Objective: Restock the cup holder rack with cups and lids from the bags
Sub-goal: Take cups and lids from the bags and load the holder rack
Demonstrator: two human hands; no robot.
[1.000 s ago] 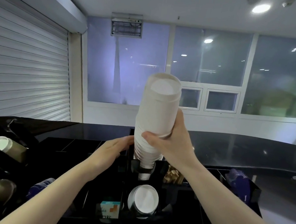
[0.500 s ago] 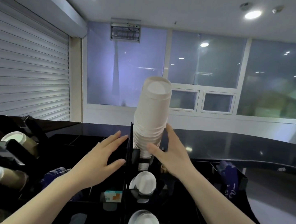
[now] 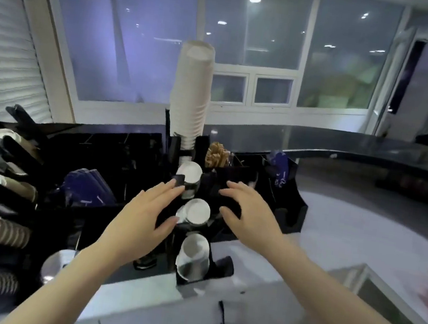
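Head view, black counter [image 3: 346,144], windowed room

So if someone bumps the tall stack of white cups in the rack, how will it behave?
The stack of white cups probably tips easily: it rises high above the black rack, held only at its base. Nested paper cups are likely light and dent easily.

Left grip [image 3: 143,215], right grip [image 3: 250,215] loosely spread
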